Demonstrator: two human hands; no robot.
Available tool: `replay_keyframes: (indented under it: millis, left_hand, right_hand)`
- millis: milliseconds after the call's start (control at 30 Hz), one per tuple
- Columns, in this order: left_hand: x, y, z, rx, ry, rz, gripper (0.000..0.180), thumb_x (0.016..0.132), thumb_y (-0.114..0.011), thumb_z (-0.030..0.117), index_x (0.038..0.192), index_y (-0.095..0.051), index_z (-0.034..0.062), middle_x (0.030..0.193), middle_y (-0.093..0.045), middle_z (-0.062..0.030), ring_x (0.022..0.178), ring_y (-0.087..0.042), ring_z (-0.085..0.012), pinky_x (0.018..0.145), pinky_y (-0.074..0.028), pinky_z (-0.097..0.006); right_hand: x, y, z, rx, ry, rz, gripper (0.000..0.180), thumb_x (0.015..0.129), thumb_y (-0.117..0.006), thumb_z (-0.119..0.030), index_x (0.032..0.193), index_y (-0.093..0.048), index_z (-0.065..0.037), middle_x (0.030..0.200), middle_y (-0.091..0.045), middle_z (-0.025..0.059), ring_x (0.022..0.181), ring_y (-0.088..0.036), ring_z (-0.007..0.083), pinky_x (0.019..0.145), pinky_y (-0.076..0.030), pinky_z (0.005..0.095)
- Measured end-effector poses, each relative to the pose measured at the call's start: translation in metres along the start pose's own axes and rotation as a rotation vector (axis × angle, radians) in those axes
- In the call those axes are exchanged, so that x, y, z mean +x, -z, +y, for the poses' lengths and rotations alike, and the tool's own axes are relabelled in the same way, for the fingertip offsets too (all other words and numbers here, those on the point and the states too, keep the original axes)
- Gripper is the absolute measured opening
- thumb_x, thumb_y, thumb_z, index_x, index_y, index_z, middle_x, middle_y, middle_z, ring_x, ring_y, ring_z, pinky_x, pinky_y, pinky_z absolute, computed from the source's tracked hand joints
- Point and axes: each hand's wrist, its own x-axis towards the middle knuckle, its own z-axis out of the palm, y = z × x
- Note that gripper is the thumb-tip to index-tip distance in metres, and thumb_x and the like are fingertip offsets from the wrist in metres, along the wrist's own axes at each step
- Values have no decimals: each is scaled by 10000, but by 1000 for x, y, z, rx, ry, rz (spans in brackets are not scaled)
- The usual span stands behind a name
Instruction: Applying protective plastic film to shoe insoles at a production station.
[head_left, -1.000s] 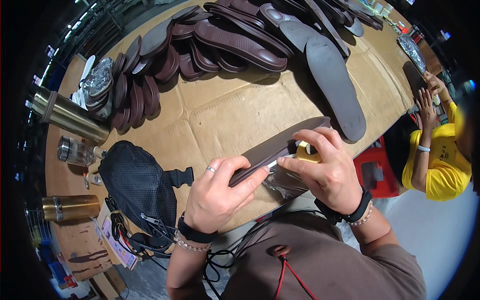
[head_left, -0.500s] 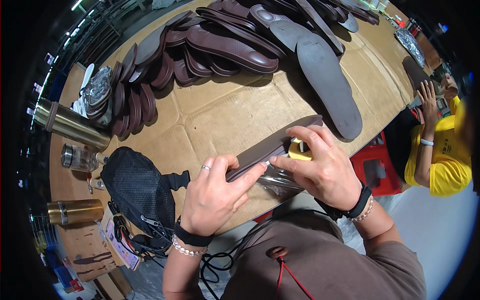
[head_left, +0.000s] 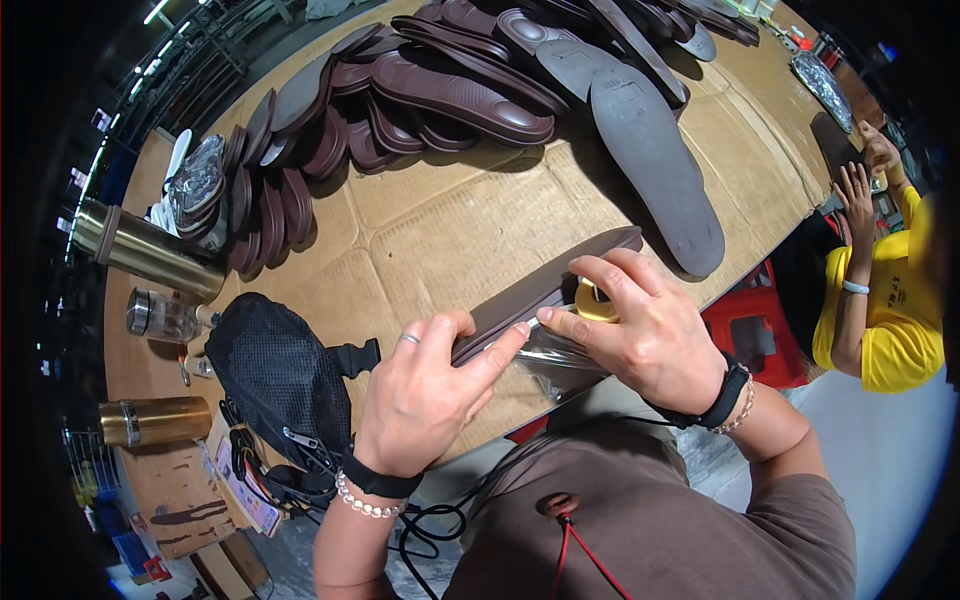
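A pair of dark brown insoles [head_left: 540, 283], or something very like it, stands edge-on near the front of the table. Clear plastic film [head_left: 560, 355] hangs along its near side. My left hand [head_left: 422, 392] grips the left end, with thumb and forefinger bent round it and the forefinger reaching to the middle. Curled over the right end is my right hand [head_left: 655, 335], which holds a roll of yellow tape [head_left: 592, 301]. My right thumb meets my left fingertip at a small whitish bit on the film edge. The lower fingers of both hands are partly hidden.
Heaped dark brown insoles [head_left: 460, 95] cover the far side; a long grey-brown one [head_left: 660, 165] lies right. At left are a black mesh bag [head_left: 275, 370], steel flask [head_left: 150, 250], glass jar [head_left: 165, 315] and gold tumbler [head_left: 155, 421]. A co-worker in a yellow shirt [head_left: 890, 305] works at right.
My hands stay nearly where they were, while the tape roll has tilted slightly in my right hand. At right, the co-worker's hands have shifted.
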Motion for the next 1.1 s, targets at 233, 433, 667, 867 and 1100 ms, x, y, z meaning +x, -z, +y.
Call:
replay_keyframes:
  millis: [233, 433, 667, 867, 1100]
  left_hand:
    - [8, 15, 5, 99, -90, -135, 548, 838, -709, 100, 1375, -682, 204, 997, -532, -92, 793, -627, -261, 632, -587, -357]
    - [15, 22, 8, 89, -18, -248, 714, 778, -760, 52, 1447, -628, 264, 1041, -548, -118, 832, -659, -300, 705, -580, -403]
    - [16, 25, 8, 98, -11, -273, 715, 795, -748, 55, 1463, -608, 266, 1052, -548, -122, 841, -664, -307, 708, -584, -407]
    - [15, 22, 7, 108, -27, -277, 710, 794, -736, 47, 1460, -621, 267, 1031, -540, -116, 809, -650, -298, 701, -580, -399]
    - [11, 18, 5, 103, -74, -220, 671, 809, -698, 43, 1452, -631, 222, 997, -529, -103, 784, -635, -269, 654, -578, -360]
  right_hand:
    - [-1, 0, 4, 77, -22, -4, 532, 689, -795, -56, 1197, -780, -214, 1304, -611, 142, 1116, -610, 338, 910, -559, 429]
    - [2, 4, 1, 103, -109, -4, 588, 779, -757, -64, 1353, -653, -140, 1368, -542, 192, 1168, -590, 379, 961, -530, 436]
    - [-3, 1, 10, 329, -257, 155, 519, 786, -770, -102, 1279, -626, -24, 1253, -603, 194, 1112, -623, 381, 949, -529, 436]
    - [-1, 3, 6, 428, -359, 132, 389, 767, -783, -136, 1142, -711, -61, 1074, -602, 166, 1017, -630, 349, 854, -542, 417]
    - [2, 2, 6, 375, -367, 157, 267, 720, -860, -143, 956, -774, -55, 987, -566, 140, 934, -594, 307, 800, -522, 389]
